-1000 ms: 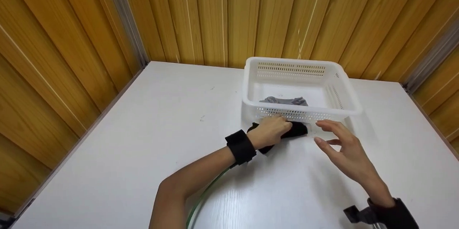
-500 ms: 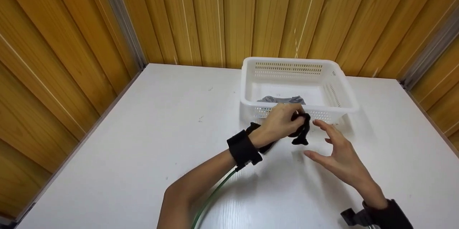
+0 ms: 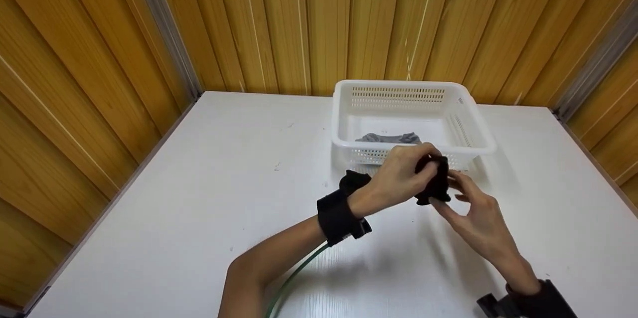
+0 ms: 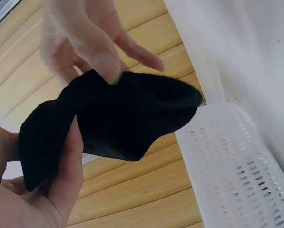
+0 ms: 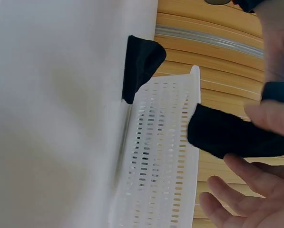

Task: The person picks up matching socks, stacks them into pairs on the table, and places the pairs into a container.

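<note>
My left hand (image 3: pixel 406 173) grips a black sock (image 3: pixel 434 183) above the table, just in front of the white basket. In the left wrist view the sock (image 4: pixel 127 114) hangs spread out from the left fingers, with its rounded end pointing right. From the other side my right hand (image 3: pixel 476 213) meets the sock, thumb and index finger at its edge; its other fingers stay loosely extended in the right wrist view. Another black sock (image 3: pixel 355 181) lies on the table, partly hidden behind the left wrist in the head view.
A white perforated basket (image 3: pixel 413 148) stands at the back of the white table (image 3: pixel 249 158), with a grey cloth item (image 3: pixel 391 138) inside. Wood-look walls (image 3: pixel 279 24) enclose the back and sides. A green cable (image 3: pixel 294 278) runs from the left wristband.
My left hand has lifted one black sock off the table and carried it right and toward the right hand. My right thumb and fingers have closed in on it. The other black sock stays on the table.
</note>
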A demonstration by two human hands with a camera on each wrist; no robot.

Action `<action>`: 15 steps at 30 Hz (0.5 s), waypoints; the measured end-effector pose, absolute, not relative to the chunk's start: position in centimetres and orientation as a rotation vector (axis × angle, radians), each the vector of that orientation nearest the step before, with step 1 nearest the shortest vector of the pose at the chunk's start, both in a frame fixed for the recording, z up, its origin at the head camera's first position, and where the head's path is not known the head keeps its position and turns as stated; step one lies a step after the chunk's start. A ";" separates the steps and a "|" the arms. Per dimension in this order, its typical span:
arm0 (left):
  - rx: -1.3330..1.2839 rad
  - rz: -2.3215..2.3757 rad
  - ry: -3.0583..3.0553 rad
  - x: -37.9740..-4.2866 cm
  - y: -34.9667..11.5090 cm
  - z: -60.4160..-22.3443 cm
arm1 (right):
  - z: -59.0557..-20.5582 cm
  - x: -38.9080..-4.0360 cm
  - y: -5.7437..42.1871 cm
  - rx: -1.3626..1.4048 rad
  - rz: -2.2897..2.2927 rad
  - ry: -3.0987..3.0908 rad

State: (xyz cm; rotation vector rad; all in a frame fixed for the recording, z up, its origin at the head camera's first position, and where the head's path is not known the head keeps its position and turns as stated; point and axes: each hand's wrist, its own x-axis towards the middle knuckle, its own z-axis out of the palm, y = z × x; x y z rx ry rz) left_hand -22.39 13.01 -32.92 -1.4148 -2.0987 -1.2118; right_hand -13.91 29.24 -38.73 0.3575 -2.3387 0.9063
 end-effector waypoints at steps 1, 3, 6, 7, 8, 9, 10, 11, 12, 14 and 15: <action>-1.426 -1.226 -2.073 -22.4 12.8 -32.9 | -38.7 -13.8 29.5 0.355 0.920 -2.319; -1.440 -1.254 -2.019 -22.4 12.4 -32.8 | -38.7 -13.6 30.1 0.346 0.952 -2.278; -1.414 -1.288 -1.987 -22.7 11.6 -33.1 | -38.4 -13.2 31.0 0.318 1.054 -2.215; -1.396 -1.318 -1.998 -22.9 11.3 -33.2 | -38.4 -13.0 31.4 0.306 1.100 -2.198; -1.376 -1.356 -2.023 -23.0 11.0 -33.4 | -38.3 -12.8 31.7 0.284 1.139 -2.187; -1.353 -1.411 -2.053 -23.2 10.8 -33.7 | -38.3 -12.6 32.0 0.262 1.176 -2.183; -1.328 -1.493 -2.078 -23.3 10.6 -34.0 | -38.2 -12.4 32.3 0.244 1.208 -2.183; -1.294 -1.610 -2.100 -23.5 10.4 -34.3 | -38.2 -12.2 32.6 0.225 1.227 -2.195; -1.248 -1.746 -2.115 -23.6 10.2 -34.6 | -38.1 -12.1 32.9 0.218 1.234 -2.220; -1.131 -2.044 -2.086 -23.7 10.0 -35.1 | -38.1 -11.7 33.3 0.208 1.244 -2.286; -1.070 -2.194 -2.043 -23.8 9.9 -35.4 | -38.1 -11.6 33.4 0.206 1.251 -2.317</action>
